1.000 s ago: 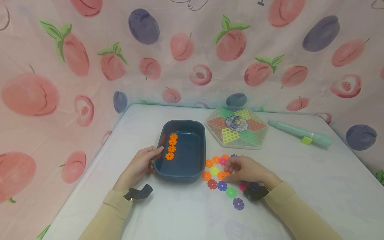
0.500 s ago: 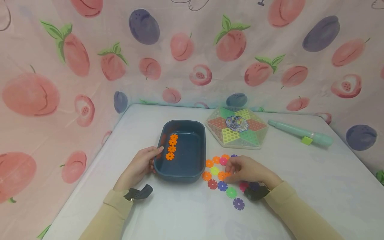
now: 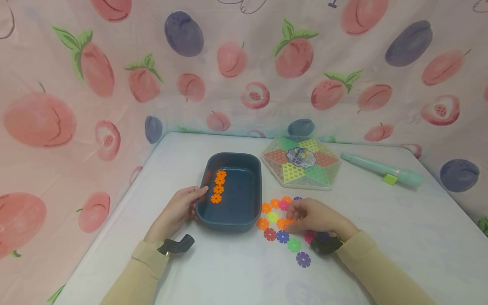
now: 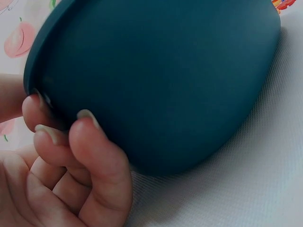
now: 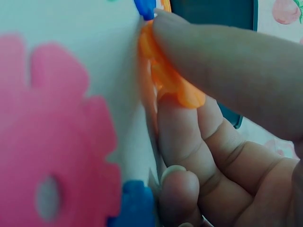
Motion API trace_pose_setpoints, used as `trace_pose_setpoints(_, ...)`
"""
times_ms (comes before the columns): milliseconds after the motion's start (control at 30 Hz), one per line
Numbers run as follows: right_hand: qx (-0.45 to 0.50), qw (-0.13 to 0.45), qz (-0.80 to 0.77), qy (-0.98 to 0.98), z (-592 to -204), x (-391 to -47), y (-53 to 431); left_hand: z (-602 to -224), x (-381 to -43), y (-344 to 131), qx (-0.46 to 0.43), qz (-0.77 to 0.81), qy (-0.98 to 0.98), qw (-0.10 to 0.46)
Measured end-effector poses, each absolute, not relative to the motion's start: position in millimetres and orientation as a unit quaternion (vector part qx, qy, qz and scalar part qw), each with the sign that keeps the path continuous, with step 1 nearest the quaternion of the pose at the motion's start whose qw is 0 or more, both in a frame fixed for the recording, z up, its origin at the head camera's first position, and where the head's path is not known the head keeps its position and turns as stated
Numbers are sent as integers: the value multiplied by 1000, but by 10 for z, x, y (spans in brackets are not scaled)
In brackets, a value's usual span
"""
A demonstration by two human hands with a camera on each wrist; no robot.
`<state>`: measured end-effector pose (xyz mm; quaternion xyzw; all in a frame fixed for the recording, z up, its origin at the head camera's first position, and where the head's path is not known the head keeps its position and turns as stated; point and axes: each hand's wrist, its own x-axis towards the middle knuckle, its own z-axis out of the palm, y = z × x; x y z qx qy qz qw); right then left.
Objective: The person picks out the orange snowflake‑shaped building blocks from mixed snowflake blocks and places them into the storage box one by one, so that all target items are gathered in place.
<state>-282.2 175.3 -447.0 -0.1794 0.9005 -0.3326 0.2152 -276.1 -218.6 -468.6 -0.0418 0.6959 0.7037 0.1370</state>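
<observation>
My left hand (image 3: 183, 207) grips the left wall of a dark blue tub (image 3: 242, 195), thumb over the rim and fingers curled against the outside. In the left wrist view the fingertips (image 4: 90, 127) touch the tub's outer side. Inside it, several orange snowflake discs (image 3: 218, 189) lie in a row on the left. To the tub's right, my right hand (image 3: 318, 217) pinches an orange snowflake disc (image 5: 168, 78) between thumb and finger, close to the tabletop. Other discs lie around this hand, among them a yellow-green one (image 3: 273, 217), a green one (image 3: 294, 245) and a pink one (image 5: 71, 137).
A hexagonal Chinese checkers board (image 3: 301, 165) lies behind the loose discs. At the back right is a pale green tube-shaped object (image 3: 377, 166) with a small lime-green block (image 3: 389, 179) against it. Fruit-printed cloth (image 3: 244, 76) hangs behind the white table (image 3: 225, 271).
</observation>
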Motion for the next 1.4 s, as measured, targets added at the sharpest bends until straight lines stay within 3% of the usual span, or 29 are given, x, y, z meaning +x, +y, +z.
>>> trace_pose_setpoints(1400,-192,225,-362,884,-4492,-2910,1864,-4680,-2757,-2197,-47,707,693,133)
